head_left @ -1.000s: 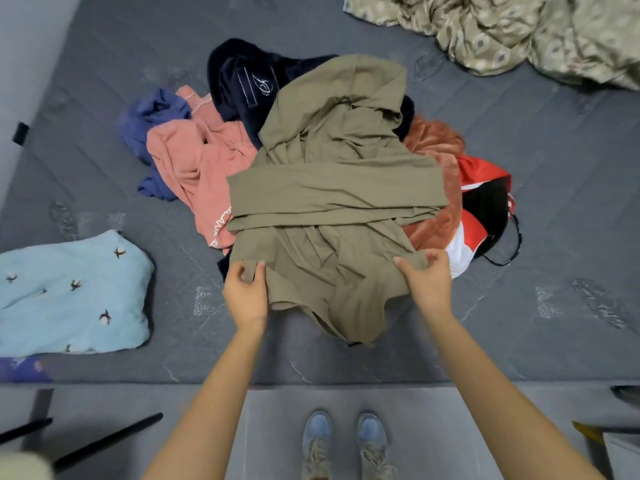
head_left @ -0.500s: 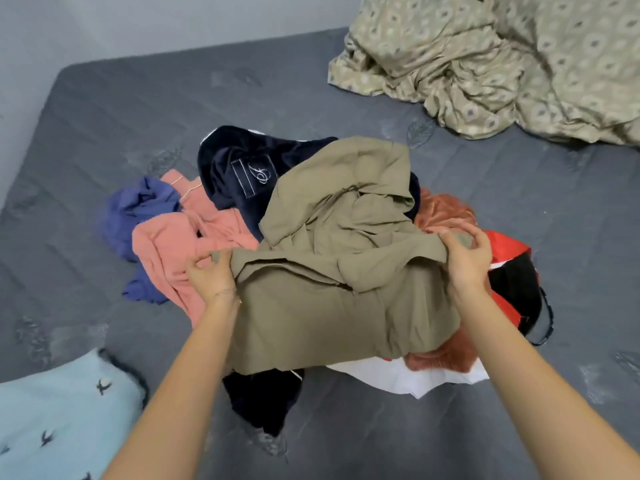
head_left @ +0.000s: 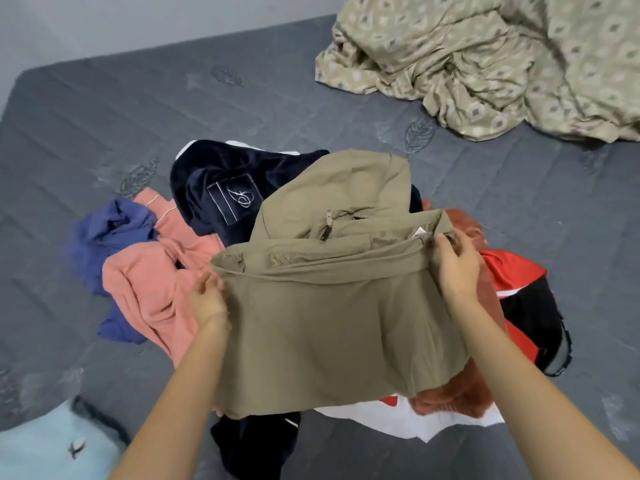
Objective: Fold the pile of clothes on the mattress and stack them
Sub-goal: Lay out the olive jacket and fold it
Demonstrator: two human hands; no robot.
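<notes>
a: what is sitting on the grey mattress [head_left: 104, 116]?
b: a clothes pile [head_left: 145, 289], with the olive jacket [head_left: 339, 323] draping over it.
a: the hands?
b: well apart, left hand [head_left: 207, 299] gripping the jacket's left edge, right hand [head_left: 457, 268] pinching its right.

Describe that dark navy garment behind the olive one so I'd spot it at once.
On the grey mattress, find the olive garment held up mid-pile. Just behind its upper left edge lies the navy garment, velvety and nearly black, right of the pink top. Unlike its neighbours, it bears a stitched rectangular patch with a pale cursive emblem.
</notes>
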